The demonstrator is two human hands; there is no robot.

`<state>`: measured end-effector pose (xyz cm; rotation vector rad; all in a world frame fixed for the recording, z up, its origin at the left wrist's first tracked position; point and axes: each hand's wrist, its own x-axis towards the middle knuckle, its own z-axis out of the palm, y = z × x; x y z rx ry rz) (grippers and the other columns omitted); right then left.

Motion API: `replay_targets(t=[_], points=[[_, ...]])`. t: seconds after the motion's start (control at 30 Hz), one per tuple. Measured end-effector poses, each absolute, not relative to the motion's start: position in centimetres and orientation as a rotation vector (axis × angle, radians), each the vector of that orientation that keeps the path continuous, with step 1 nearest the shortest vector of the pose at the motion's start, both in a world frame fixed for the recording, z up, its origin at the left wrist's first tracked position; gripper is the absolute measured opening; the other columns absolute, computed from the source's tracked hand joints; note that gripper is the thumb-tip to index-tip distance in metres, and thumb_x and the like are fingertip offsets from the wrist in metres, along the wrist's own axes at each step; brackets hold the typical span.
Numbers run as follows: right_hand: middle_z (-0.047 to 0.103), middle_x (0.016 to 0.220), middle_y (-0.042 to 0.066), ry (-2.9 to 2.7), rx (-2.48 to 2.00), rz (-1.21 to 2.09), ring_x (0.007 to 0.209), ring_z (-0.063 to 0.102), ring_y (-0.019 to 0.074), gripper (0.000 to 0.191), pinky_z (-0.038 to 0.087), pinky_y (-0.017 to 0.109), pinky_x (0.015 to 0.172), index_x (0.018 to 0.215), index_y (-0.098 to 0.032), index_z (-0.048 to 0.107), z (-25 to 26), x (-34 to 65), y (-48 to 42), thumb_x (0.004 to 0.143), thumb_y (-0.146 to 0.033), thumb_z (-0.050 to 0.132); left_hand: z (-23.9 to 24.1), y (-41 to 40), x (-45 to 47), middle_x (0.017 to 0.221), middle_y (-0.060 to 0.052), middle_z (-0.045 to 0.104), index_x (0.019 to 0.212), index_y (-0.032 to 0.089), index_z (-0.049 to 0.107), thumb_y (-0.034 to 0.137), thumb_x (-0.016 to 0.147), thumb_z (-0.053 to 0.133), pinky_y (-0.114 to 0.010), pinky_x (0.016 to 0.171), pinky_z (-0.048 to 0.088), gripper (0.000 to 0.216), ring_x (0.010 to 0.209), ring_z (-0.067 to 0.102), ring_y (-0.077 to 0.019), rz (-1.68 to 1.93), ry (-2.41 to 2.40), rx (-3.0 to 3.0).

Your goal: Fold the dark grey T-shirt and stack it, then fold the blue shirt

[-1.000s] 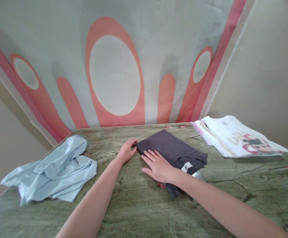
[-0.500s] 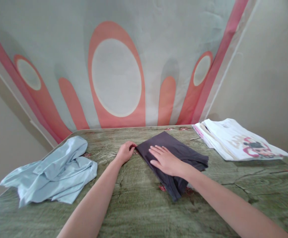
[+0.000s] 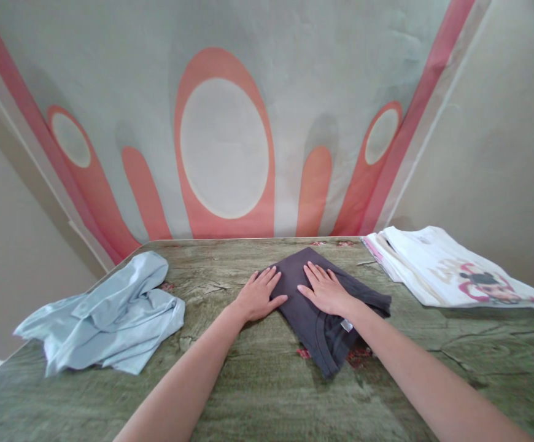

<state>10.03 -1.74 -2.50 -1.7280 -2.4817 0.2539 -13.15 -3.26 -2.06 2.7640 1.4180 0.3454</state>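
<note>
A dark grey folded shirt (image 3: 297,302) lies flat at an angle on the wood-patterned table. Its neckline, with a small white label (image 3: 347,325), faces toward me at the lower right. My left hand (image 3: 259,297) rests flat on the shirt's left edge with fingers stretched out. On the upper middle of the cloth lies my right hand (image 3: 326,291), palm down and fingers spread. Neither hand grips the fabric. My right wrist and forearm cover part of the shirt's right side.
To the left lies a crumpled light blue garment (image 3: 110,319). A stack of folded white shirts (image 3: 455,270), the top one with a cartoon print, sits at the back right. The table (image 3: 239,380) meets a wall panel (image 3: 290,92) with coral shapes at its far edge.
My left hand has let go of the shirt's left corner and now lies flat on the cloth. My right hand has shifted slightly right. The view has tilted a little.
</note>
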Motion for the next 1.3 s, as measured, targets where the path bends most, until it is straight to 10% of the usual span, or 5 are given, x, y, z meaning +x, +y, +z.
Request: replay_targets(t=[0.43, 0.67, 1.0, 1.3], points=[[0.027, 0.145, 0.008, -2.710, -1.261, 0.005, 0.135, 0.013, 0.0230, 0.070, 0.005, 0.044, 0.109, 0.139, -0.016, 0.029, 0.2, 10.7, 2.3, 0.085, -0.060, 0.026, 3.3, -5.0, -12.7, 0.086, -0.015, 0.064, 0.082, 0.015, 0.066, 0.035, 0.081, 0.050, -0.036, 0.070, 0.044, 0.025, 0.080, 0.062, -0.0278, 0.092, 1.944, 2.514], [0.034, 0.141, 0.013, -2.562, -1.453, -0.177, 0.133, 0.016, 0.0257, 0.051, 0.008, 0.049, 0.107, 0.124, -0.010, 0.050, 1.9, 6.6, -0.7, 0.090, -0.040, 0.026, 6.1, -8.1, -10.7, 0.058, -0.003, 0.062, 0.062, 0.020, 0.064, 0.041, 0.083, 0.044, -0.024, 0.053, 0.038, 0.036, 0.052, 0.056, -0.0157, -0.087, 1.181, 2.493], [0.019, 0.147, 0.009, -2.530, -1.494, 0.169, 0.134, 0.016, 0.0279, 0.066, 0.012, 0.051, 0.106, 0.140, -0.019, 0.026, -1.5, 8.1, -8.5, 0.087, -0.058, 0.023, 0.8, -4.0, -13.6, 0.132, -0.009, 0.044, 0.115, 0.020, 0.051, 0.046, 0.084, 0.046, -0.037, 0.102, 0.026, 0.040, 0.123, 0.038, -0.0211, 0.462, 1.321, 2.650], [0.020, 0.146, 0.009, -2.368, -1.818, -0.070, 0.135, 0.009, 0.0265, 0.075, 0.000, 0.051, 0.108, 0.139, -0.012, 0.029, -3.1, 17.3, -7.0, 0.084, -0.063, 0.019, -0.8, -4.1, -13.1, 0.144, -0.007, 0.027, 0.137, 0.024, 0.031, 0.061, 0.085, 0.030, -0.046, 0.104, 0.017, 0.063, 0.132, 0.020, -0.0280, 0.307, 1.466, 2.671]])
